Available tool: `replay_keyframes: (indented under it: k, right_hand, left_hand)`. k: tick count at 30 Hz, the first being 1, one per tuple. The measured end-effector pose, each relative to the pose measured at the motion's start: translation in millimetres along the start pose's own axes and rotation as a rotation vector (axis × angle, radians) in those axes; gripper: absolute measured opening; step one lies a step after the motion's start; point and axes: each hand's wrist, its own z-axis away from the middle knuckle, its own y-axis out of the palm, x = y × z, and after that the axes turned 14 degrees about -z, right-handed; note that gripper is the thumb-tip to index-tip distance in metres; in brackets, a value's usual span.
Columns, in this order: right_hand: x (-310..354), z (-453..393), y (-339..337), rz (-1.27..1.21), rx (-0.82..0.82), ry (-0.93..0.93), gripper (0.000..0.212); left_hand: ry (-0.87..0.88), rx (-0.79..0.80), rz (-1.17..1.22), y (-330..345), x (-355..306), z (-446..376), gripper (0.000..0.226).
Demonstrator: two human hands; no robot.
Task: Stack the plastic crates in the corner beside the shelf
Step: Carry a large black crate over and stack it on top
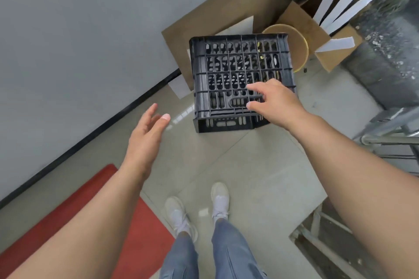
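A black plastic crate (pixel 229 68) with a slotted lattice side stands on the tiled floor near the wall, and a second black crate (pixel 223 124) shows beneath it at its near edge. My right hand (pixel 275 101) hovers over the near right part of the upper crate, fingers spread, thumb and forefinger close to the handle slot; no firm grip shows. My left hand (pixel 147 140) is open in the air to the left of the crates, touching nothing.
Flattened cardboard (pixel 226 7) leans on the grey wall behind the crates. A round gold-rimmed stool (pixel 299 45) and an open carton with white strips (pixel 335 20) stand at the right. Metal shelf rails (pixel 390 140) lie at the right edge. A red mat (pixel 108 217) covers the floor lower left.
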Motion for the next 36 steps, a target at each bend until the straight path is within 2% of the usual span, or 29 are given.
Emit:
replay_keyframes:
  k: [13, 17, 22, 28, 36]
  right_hand:
    - [-37.8, -60.4, 47.1, 0.236, 0.182, 0.040, 0.048]
    - [-45.7, -68.2, 53.2, 0.186, 0.157, -0.051, 0.042]
    - [-61.7, -72.1, 69.8, 0.335, 0.232, -0.106, 0.052]
    - [-66.0, -76.3, 81.0, 0.331, 0.181, -0.224, 0.055]
    - [-19.8, -80.5, 114.5, 0.266, -0.066, -0.318, 0.049]
  left_hand:
    - [-0.061, 0.039, 0.028, 54.0, 29.2, -56.9, 0.049]
    - [-0.056, 0.038, 0.022, 66.3, 32.6, -64.7, 0.049]
    - [-0.065, 0.016, 0.049, 74.5, 44.3, -71.7, 0.048]
    - [-0.106, -0.045, 0.099, 72.6, 72.8, -74.9, 0.044]
    - [-0.216, -0.095, 0.229, 61.2, 135.8, -80.5, 0.041]
